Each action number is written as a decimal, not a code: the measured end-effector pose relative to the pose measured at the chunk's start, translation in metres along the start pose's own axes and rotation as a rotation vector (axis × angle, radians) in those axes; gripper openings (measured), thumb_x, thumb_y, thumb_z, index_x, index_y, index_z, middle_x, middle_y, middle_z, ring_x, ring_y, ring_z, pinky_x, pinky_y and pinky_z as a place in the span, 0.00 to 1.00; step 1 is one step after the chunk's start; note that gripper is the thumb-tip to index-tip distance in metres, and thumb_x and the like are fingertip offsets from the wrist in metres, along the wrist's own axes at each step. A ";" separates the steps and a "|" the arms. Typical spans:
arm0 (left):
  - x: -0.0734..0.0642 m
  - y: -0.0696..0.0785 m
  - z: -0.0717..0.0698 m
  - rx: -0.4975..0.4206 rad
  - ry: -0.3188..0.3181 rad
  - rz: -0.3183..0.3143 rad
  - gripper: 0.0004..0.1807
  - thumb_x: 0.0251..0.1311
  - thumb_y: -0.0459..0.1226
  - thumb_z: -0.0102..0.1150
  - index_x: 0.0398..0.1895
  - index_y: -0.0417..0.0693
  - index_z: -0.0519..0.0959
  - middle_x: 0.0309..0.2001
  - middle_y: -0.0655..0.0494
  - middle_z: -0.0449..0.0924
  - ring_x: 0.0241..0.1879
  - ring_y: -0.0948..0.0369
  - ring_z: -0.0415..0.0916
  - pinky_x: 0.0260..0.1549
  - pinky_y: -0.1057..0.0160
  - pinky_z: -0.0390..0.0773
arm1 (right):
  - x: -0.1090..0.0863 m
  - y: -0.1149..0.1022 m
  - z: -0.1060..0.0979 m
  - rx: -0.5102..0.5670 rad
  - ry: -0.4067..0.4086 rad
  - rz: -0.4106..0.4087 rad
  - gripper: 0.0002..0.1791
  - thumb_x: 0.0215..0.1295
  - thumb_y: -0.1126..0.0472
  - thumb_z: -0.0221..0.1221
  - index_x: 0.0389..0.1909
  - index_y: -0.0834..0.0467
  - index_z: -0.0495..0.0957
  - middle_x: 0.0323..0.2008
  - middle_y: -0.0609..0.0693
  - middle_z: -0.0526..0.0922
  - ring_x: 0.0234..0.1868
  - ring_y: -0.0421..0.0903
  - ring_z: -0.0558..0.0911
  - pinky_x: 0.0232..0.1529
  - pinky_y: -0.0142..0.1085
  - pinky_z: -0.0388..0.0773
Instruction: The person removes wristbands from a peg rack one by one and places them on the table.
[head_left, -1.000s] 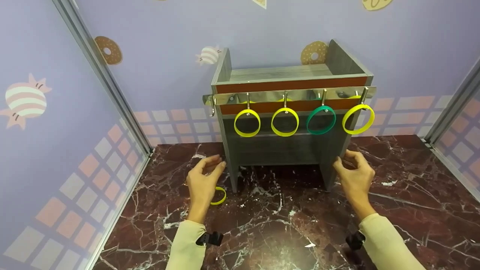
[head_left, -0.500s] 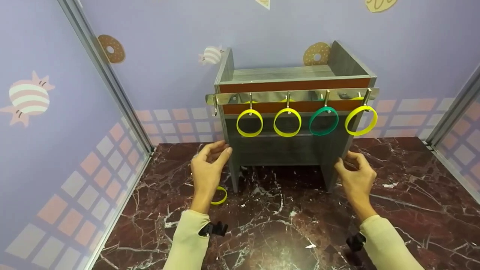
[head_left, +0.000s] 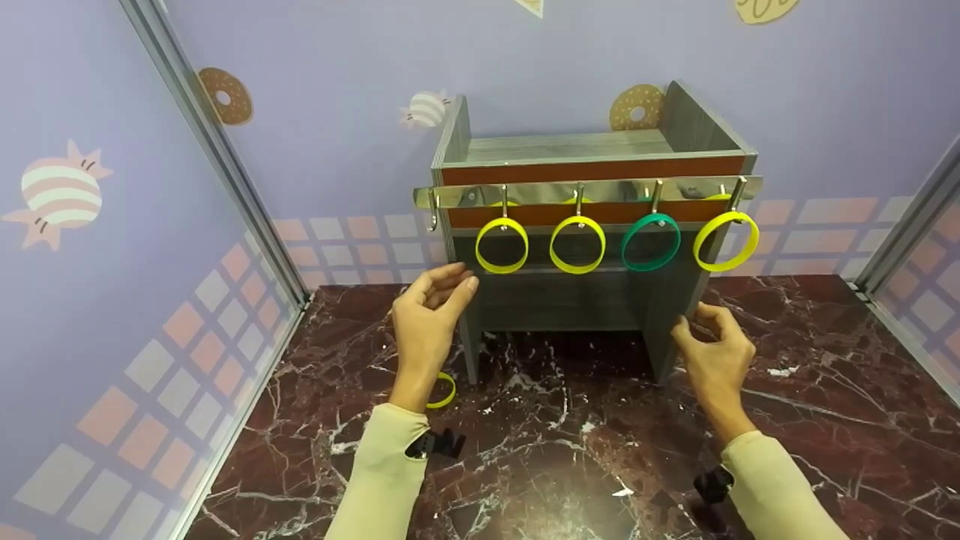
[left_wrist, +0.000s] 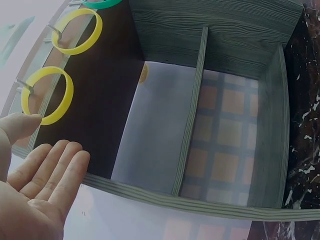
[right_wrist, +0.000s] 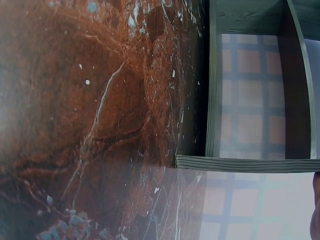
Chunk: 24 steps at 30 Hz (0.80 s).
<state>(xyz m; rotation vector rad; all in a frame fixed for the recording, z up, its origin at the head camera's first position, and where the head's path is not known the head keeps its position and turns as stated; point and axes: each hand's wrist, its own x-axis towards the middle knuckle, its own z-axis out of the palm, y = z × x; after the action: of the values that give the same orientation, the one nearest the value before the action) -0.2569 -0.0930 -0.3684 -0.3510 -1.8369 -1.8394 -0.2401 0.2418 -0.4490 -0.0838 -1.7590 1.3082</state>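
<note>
A small grey wooden shelf (head_left: 555, 148) stands on the marble table. Across its front runs a metal hook rack (head_left: 540, 193). From its hooks hang a yellow ring (head_left: 502, 271), a second yellow ring (head_left: 577, 271), a green ring (head_left: 649, 268) and, at the right end, a third yellow ring (head_left: 718, 268). My left hand (head_left: 424, 319) is raised beside the shelf's left side, fingers relaxed and thumb apart, holding nothing. My right hand (head_left: 716, 345) pinches the front edge of the right side panel; only a sliver of it shows in the right wrist view.
Another yellow ring (head_left: 453, 390) lies on the marble table (head_left: 540, 465), partly hidden behind my left wrist. A bare hook (head_left: 433, 214) sits at the rack's left end. Purple patterned walls (head_left: 315, 150) enclose the table at the back and sides.
My left hand has risen and moved right, from low beside the shelf's left leg to just under the leftmost hanging ring. My right hand stays at the right panel.
</note>
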 end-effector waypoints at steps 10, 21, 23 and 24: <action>0.009 0.003 0.009 -0.067 -0.017 0.003 0.13 0.62 0.28 0.73 0.48 0.30 0.87 0.44 0.40 0.90 0.42 0.52 0.90 0.46 0.61 0.88 | 0.002 0.014 0.001 -0.040 -0.002 0.008 0.10 0.58 0.79 0.68 0.42 0.74 0.84 0.37 0.66 0.88 0.34 0.24 0.83 0.38 0.18 0.80; 0.014 0.010 0.017 -0.141 -0.044 -0.006 0.15 0.60 0.24 0.73 0.50 0.29 0.85 0.45 0.39 0.89 0.42 0.52 0.89 0.46 0.59 0.88 | 0.000 0.001 -0.001 0.004 -0.017 -0.017 0.10 0.58 0.81 0.65 0.42 0.77 0.83 0.37 0.69 0.88 0.34 0.23 0.83 0.37 0.18 0.80; 0.015 0.012 0.019 -0.160 -0.044 -0.018 0.15 0.60 0.24 0.73 0.50 0.29 0.85 0.44 0.39 0.89 0.41 0.53 0.89 0.45 0.59 0.89 | 0.001 0.002 0.000 0.006 -0.017 -0.025 0.10 0.58 0.81 0.65 0.42 0.77 0.83 0.37 0.69 0.88 0.34 0.23 0.83 0.37 0.17 0.79; 0.015 0.013 0.019 -0.168 -0.041 -0.023 0.15 0.60 0.24 0.73 0.50 0.29 0.85 0.44 0.39 0.89 0.40 0.53 0.89 0.44 0.59 0.89 | 0.001 0.002 0.000 0.008 -0.016 -0.026 0.10 0.58 0.81 0.65 0.42 0.77 0.83 0.37 0.69 0.88 0.34 0.23 0.83 0.37 0.17 0.79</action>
<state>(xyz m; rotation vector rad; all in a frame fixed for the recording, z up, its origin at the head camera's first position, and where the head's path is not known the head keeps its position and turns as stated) -0.2660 -0.0759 -0.3489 -0.4319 -1.7244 -2.0222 -0.2412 0.2430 -0.4500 -0.0455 -1.7626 1.3003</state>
